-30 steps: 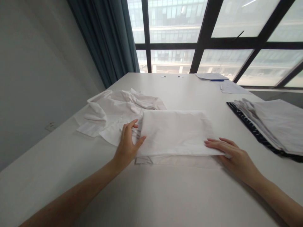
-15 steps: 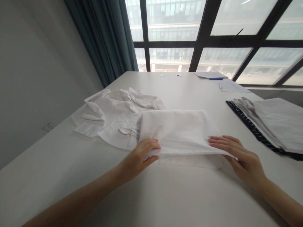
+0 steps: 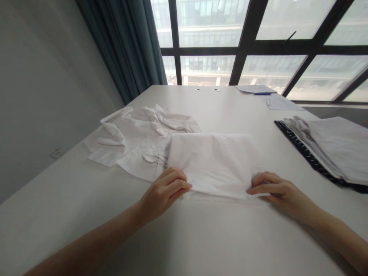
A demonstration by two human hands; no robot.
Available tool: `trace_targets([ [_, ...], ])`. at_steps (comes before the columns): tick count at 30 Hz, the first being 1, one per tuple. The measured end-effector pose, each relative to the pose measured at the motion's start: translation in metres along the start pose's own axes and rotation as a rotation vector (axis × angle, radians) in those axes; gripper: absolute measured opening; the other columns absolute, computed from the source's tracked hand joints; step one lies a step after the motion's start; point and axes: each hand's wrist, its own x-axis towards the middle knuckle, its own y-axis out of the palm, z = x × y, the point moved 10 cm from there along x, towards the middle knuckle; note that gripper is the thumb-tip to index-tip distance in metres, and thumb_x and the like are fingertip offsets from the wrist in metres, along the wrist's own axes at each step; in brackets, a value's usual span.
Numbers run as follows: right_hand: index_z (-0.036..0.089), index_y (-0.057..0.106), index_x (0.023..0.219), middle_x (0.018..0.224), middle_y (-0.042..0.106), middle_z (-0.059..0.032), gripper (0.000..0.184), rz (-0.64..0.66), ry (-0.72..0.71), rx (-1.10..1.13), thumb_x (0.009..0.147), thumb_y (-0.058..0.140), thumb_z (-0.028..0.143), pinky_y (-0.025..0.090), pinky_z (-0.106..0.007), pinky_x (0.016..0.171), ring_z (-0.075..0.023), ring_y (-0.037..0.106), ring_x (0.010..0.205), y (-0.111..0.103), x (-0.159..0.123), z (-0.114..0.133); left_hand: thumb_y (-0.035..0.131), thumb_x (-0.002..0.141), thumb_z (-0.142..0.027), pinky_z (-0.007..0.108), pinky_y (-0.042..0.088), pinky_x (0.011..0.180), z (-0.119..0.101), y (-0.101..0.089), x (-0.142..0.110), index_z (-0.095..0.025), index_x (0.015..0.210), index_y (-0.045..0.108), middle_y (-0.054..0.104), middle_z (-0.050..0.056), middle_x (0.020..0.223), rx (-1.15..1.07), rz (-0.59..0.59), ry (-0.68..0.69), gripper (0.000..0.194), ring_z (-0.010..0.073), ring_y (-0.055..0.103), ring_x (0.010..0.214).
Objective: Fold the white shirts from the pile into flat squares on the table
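Observation:
A folded white shirt [image 3: 211, 161] lies on the white table in front of me, forming a flat rectangle with soft creases. My left hand [image 3: 166, 188] pinches its near left corner between thumb and fingers. At the near right corner, my right hand [image 3: 276, 189] has its fingers bent and closed on the upper layer's edge. A strip of the lower layer shows just below that edge. Partly behind the folded one, to the left, a crumpled white shirt [image 3: 135, 134] is spread loosely with wrinkles.
On the right, a stack of folded white cloth [image 3: 342, 145] rests on a black board [image 3: 310, 159] with white marks along its edge. Papers [image 3: 255, 89] and a blue pen [image 3: 262, 94] lie at the far right. A dark curtain [image 3: 123, 46] hangs beside the window.
My right hand has moved slightly left and its fingers have curled from flat to gripping. The shirt's near edge has come down toward me on the right. My left hand's fingers have closed into a pinch.

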Motion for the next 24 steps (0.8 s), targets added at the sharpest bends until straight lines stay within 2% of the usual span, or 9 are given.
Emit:
trace_targets([
  [3,0.03,0.077,0.092,0.091,0.068,-0.0088,0.033,-0.009,0.021,-0.005,0.094,0.05,0.048,0.051,-0.038,0.081,-0.0233,0.064,0.089,0.0,0.0,-0.003,0.051,0.096,-0.017,0.037,0.049,0.093,-0.021,-0.006,0.001,-0.022,0.095,0.066,0.066,0.002,0.08,0.118,0.038,0.16,0.016,0.0155,0.059,0.082],
  [6,0.028,0.076,0.092,0.092,0.068,-0.0094,0.034,-0.009,0.019,-0.004,0.094,0.049,0.048,0.051,-0.038,0.081,-0.0237,0.064,0.09,0.001,-0.001,-0.003,0.045,0.098,-0.016,0.036,0.047,0.096,-0.029,0.002,0.0,-0.024,0.096,0.067,0.066,0.0,0.076,0.201,0.191,0.26,0.024,0.0144,0.059,0.077],
  [10,0.027,0.074,0.088,0.089,0.068,-0.0082,0.03,-0.014,-0.016,-0.012,0.095,0.049,0.043,0.05,-0.038,0.081,-0.0227,0.064,0.088,0.0,-0.004,-0.001,0.047,0.098,-0.016,0.036,0.043,0.099,-0.021,0.012,0.0,-0.02,0.086,0.066,0.056,-0.001,0.068,0.216,0.299,0.249,0.023,0.0134,0.051,0.071],
  [14,0.029,0.075,0.087,0.086,0.067,-0.0067,0.024,-0.125,0.001,0.044,0.093,0.054,0.04,0.052,-0.033,0.074,-0.0212,0.064,0.083,-0.019,-0.015,-0.001,0.049,0.096,-0.015,0.036,0.04,0.101,-0.014,0.017,-0.001,-0.019,0.086,0.063,0.053,-0.001,0.071,0.193,0.315,0.218,0.017,0.0141,0.048,0.074],
  [16,0.03,0.076,0.087,0.085,0.066,-0.0066,0.022,-0.139,0.01,0.086,0.092,0.056,0.041,0.052,-0.033,0.071,-0.0214,0.064,0.081,-0.026,-0.019,-0.002,0.05,0.095,-0.015,0.036,0.039,0.101,-0.012,0.017,-0.001,-0.019,0.087,0.061,0.054,0.0,0.074,0.178,0.304,0.202,0.015,0.0144,0.049,0.077],
  [21,0.028,0.076,0.085,0.085,0.067,-0.0075,0.033,0.114,-0.023,0.095,0.096,0.048,0.041,0.051,-0.036,0.076,-0.0219,0.064,0.083,-0.001,-0.014,0.0,0.051,0.085,-0.005,0.036,0.039,0.101,-0.009,0.018,-0.001,-0.019,0.087,0.058,0.054,0.0,0.076,0.142,0.319,0.165,0.016,0.0151,0.05,0.078],
  [24,0.026,0.075,0.084,0.087,0.067,-0.0083,0.034,0.162,0.011,0.102,0.096,0.047,0.042,0.051,-0.035,0.077,-0.0221,0.063,0.085,0.006,-0.011,-0.004,0.049,0.074,-0.001,0.037,0.038,0.101,-0.005,0.016,-0.001,-0.02,0.083,0.053,0.055,0.0,0.076,0.128,0.365,0.143,0.022,0.0161,0.048,0.079],
])
